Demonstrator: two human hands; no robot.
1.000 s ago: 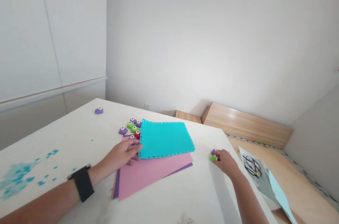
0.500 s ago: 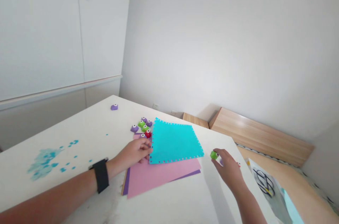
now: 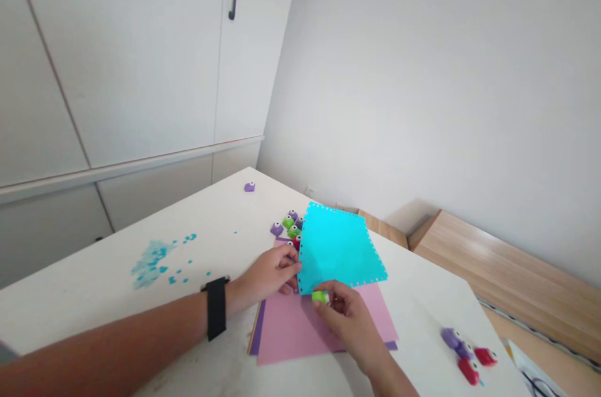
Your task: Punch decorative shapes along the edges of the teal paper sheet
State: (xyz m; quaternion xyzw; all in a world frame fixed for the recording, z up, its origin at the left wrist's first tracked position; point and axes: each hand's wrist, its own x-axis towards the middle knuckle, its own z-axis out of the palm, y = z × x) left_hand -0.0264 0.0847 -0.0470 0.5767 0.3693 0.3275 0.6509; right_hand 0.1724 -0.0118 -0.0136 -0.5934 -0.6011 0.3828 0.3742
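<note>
A bright blue sheet of paper [image 3: 340,247] with small punched holes along its edges is held slightly raised over a stack of pink paper [image 3: 300,334]. My left hand [image 3: 282,268], a black band on its wrist, pinches its lower left edge. In my right hand [image 3: 345,315] is a green paper punch [image 3: 320,297], held at the blue sheet's bottom edge near the left corner. Whether paper sits in its slot I cannot tell. Beyond my left hand stands a cluster of purple, green and red punches [image 3: 288,221], some partly hidden by the sheet and my fingers.
More purple and red punches [image 3: 464,353] lie at the right of the white table [image 3: 422,297]. One purple punch [image 3: 250,186] stands near the far corner. Blue paper bits [image 3: 157,259] are scattered at the left. A wooden headboard [image 3: 507,278] is beyond the right edge.
My right hand has brought the green punch leftward from the table's right side to the blue sheet's bottom edge. My left hand keeps its hold on the sheet. The view has turned left.
</note>
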